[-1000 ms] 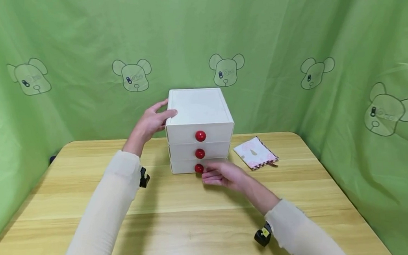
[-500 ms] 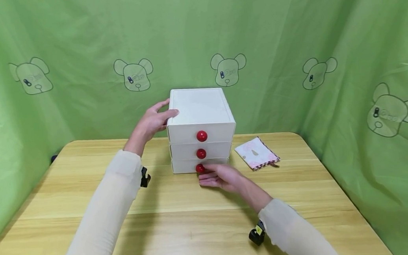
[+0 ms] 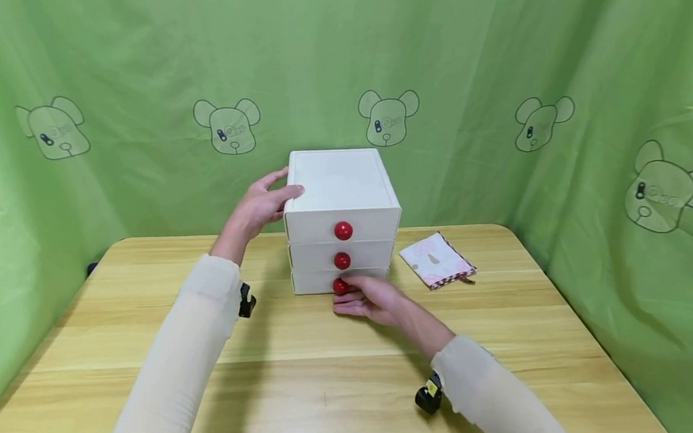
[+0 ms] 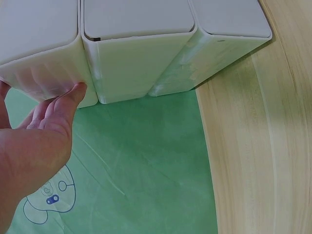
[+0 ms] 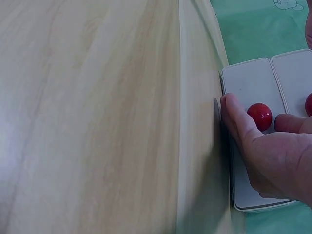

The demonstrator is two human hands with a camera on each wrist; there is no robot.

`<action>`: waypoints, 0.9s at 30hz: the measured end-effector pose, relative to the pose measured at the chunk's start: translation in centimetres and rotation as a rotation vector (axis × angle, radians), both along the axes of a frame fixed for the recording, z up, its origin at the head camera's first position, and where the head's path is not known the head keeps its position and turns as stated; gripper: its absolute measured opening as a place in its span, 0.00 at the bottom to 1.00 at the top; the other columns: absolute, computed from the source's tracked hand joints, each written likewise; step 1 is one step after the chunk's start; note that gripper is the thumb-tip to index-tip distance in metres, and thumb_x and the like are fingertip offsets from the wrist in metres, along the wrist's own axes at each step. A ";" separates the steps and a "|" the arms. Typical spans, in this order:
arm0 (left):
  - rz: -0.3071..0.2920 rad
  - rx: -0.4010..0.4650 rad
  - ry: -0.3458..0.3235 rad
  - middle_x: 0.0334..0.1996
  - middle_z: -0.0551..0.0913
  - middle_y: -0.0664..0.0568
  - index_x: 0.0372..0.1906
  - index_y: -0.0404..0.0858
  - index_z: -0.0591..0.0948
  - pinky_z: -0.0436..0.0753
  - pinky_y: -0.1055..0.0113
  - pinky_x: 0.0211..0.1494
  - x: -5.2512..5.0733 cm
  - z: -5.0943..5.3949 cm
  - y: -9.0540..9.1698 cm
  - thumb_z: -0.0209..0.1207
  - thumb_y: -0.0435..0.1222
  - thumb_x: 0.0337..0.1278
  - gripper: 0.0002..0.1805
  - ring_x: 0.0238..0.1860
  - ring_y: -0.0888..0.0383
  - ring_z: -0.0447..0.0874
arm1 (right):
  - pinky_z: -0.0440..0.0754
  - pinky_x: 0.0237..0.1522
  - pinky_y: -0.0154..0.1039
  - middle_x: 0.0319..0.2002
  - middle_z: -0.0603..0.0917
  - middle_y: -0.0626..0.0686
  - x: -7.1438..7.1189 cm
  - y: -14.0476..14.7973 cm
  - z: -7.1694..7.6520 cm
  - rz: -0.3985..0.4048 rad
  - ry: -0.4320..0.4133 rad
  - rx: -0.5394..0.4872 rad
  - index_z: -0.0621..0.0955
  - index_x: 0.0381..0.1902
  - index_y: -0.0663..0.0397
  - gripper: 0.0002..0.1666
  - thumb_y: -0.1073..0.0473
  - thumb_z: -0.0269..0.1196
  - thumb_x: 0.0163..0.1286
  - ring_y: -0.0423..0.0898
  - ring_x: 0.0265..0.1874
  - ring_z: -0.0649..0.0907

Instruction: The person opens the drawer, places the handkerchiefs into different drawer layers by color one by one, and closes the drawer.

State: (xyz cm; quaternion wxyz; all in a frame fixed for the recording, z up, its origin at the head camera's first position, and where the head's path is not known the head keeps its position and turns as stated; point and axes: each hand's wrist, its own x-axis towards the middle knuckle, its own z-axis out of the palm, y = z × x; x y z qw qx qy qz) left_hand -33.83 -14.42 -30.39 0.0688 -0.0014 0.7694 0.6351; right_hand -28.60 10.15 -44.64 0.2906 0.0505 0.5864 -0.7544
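A white drawer cabinet (image 3: 340, 176) with three closed drawers, each bearing a red ball knob, stands on the wooden table. My left hand (image 3: 259, 202) rests on its upper left corner, thumb on the top and fingers spread along the side. In the left wrist view the fingertips of my left hand (image 4: 44, 126) press that side. My right hand (image 3: 373, 300) is at the bottom drawer and pinches its red knob (image 3: 340, 286), thumb above and fingers below. In the right wrist view, the knob (image 5: 260, 116) sits between thumb and fingers of my right hand (image 5: 273, 151).
A folded white cloth (image 3: 437, 260) with a checkered edge lies right of the cabinet. Behind and beside the table (image 3: 285, 382) hangs a green curtain (image 3: 305, 58) printed with bear heads.
My right hand has moved slightly left, from beside the bottom knob to around it. The left hand stays on the cabinet corner. The drawers have not moved.
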 end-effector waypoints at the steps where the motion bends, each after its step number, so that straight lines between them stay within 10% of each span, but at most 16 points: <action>1: 0.002 0.000 0.000 0.51 0.82 0.49 0.80 0.60 0.57 0.82 0.65 0.56 0.0 0.0 0.0 0.64 0.47 0.66 0.42 0.45 0.58 0.81 | 0.82 0.60 0.54 0.57 0.78 0.76 0.0 0.0 0.0 0.000 0.001 -0.001 0.68 0.66 0.74 0.25 0.60 0.52 0.79 0.68 0.56 0.83; 27: -0.012 -0.003 0.006 0.58 0.82 0.47 0.80 0.59 0.57 0.79 0.59 0.66 0.1 0.0 0.0 0.64 0.48 0.66 0.42 0.55 0.53 0.81 | 0.83 0.59 0.53 0.54 0.81 0.75 0.0 0.0 -0.2 -0.027 -0.012 -0.040 0.71 0.63 0.73 0.23 0.63 0.55 0.77 0.64 0.51 0.87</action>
